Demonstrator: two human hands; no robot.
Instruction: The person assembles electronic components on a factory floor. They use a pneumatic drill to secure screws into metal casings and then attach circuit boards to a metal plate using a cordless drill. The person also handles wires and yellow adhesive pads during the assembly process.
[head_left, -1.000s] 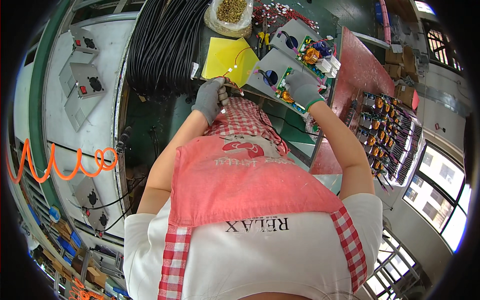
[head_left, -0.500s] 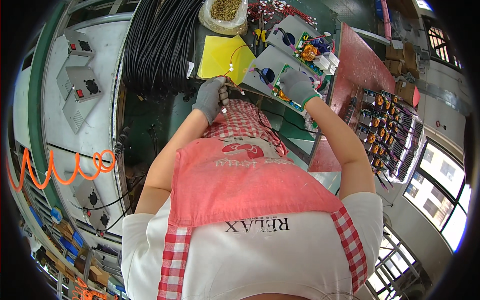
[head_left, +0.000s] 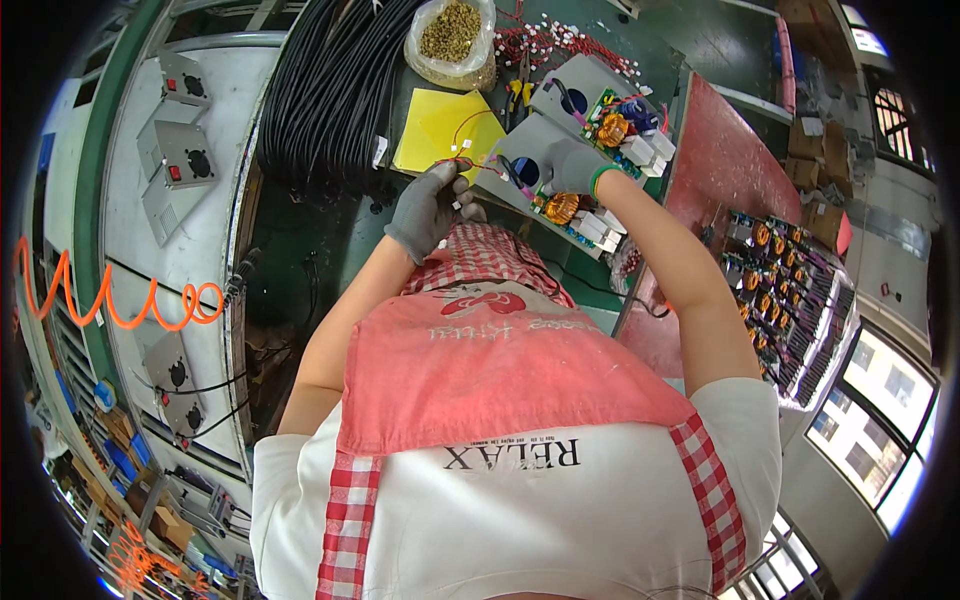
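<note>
My left hand (head_left: 432, 208), in a grey glove, pinches thin red wires (head_left: 462, 162) with small white connectors, in front of some yellow sheets (head_left: 440, 125). To its right, my gloved right hand (head_left: 580, 168) rests over a green circuit board carrying a copper-wound coil (head_left: 560, 208) and white blocks (head_left: 600, 230). Its fingertips are hidden behind the hand. This board lies on a grey metal plate (head_left: 535, 140) with a round hole. Behind it is a second circuit board with a coil (head_left: 612, 129), on another grey metal plate (head_left: 590, 75).
Thick black cables (head_left: 325, 100) lie at the left, beside a bag of small brass-coloured parts (head_left: 450, 35). Yellow-handled pliers (head_left: 520, 92) and a heap of red wires (head_left: 565, 45) are farther back. Right of the plates stands a red board (head_left: 720, 150), then several coil-fitted boards (head_left: 775, 270).
My right hand has moved a little left across the board, uncovering its coil and white blocks. My left hand still holds the red wires, now nearer the metal plate. The whole view has shifted slightly.
</note>
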